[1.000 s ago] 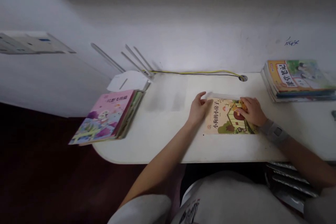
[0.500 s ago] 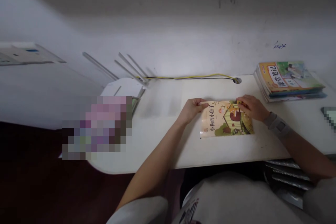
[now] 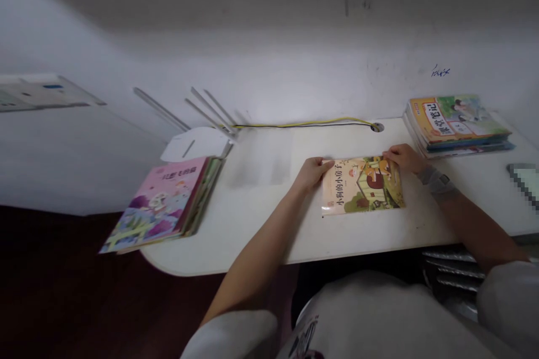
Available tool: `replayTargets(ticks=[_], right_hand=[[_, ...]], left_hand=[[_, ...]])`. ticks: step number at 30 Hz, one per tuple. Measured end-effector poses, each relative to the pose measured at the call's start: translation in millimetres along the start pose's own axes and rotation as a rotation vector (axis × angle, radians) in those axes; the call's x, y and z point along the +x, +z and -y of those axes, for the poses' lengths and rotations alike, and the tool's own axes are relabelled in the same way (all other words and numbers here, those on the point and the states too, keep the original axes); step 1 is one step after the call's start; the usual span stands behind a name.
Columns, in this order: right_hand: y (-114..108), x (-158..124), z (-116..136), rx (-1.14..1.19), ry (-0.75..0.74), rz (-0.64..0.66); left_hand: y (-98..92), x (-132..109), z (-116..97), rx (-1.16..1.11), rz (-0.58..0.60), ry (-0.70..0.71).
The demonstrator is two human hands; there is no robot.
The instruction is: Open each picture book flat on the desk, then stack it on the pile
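"So, what do the fingers have hold of?"

"A person's left hand [image 3: 314,173] grips a picture book [image 3: 357,193] at its far left corner, thumb laid over the cover, the other fingers largely hidden. The right hand [image 3: 405,158], a gray band [image 3: 438,181] at its wrist, pinches the far edge near the right corner."

"And where is the book?"

"Between both sets of fingers, extending toward the wearer, cover up on a white desk [image 3: 248,224]; a small house and orange animals decorate the front."

"What lies beyond the fingertips?"

"Past the right fingers, and to their right, sits a stack of books [image 3: 457,123], an orange-and-green cover uppermost. Well left of the left fingers, a pink-topped pile [image 3: 162,202] juts over the desk's rounded end. A white router [image 3: 196,143] stands close behind that pile, and a yellow cable [image 3: 349,119] runs along the wall [image 3: 295,67], beyond both hands, to a round hole [image 3: 379,128]."
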State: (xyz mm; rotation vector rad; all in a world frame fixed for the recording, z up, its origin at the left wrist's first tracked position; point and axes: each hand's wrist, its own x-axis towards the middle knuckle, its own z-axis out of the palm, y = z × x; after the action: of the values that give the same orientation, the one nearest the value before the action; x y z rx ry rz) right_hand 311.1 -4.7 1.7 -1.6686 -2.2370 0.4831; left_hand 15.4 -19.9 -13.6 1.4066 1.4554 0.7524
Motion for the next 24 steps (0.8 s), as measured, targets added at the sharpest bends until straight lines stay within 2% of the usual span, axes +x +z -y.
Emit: replayTargets(ticks=[6,8,10,12,14,16,19,24], right_hand=[[15,-6,-12,-0.159,0.177,-0.032],[17,-9,-9,-0.22,0.224,-0.07],[17,-14,-1,-0.31,0.186,-0.138],[19,-22,11,-0.428,0.051,-0.193],[24,-31,24,-0.521,-0.084,-0.19],[32,-40,35,-0.551,-0.141,-0.153],[45,-49,42,-0.524,-0.14,-0.14],[58,-50,37,-0.521,-0.164,-0.209]], left_hand=[[4.6,3,-9,0.423,-0.137,-0.022],[5.3,1,-14,0.565,-0.146,-0.019],[6.1,-1,-19,0.716,-0.126,0.023],[7.0,-3,-21,0.827,-0.089,0.08],[7.9,-4,-22,0.854,-0.065,0.113],[9.3,-4,-22,0.866,-0.051,0.128],[11.7,0,-19,0.849,-0.057,0.13],[11.0,10,-18,0.687,-0.062,0.097]])
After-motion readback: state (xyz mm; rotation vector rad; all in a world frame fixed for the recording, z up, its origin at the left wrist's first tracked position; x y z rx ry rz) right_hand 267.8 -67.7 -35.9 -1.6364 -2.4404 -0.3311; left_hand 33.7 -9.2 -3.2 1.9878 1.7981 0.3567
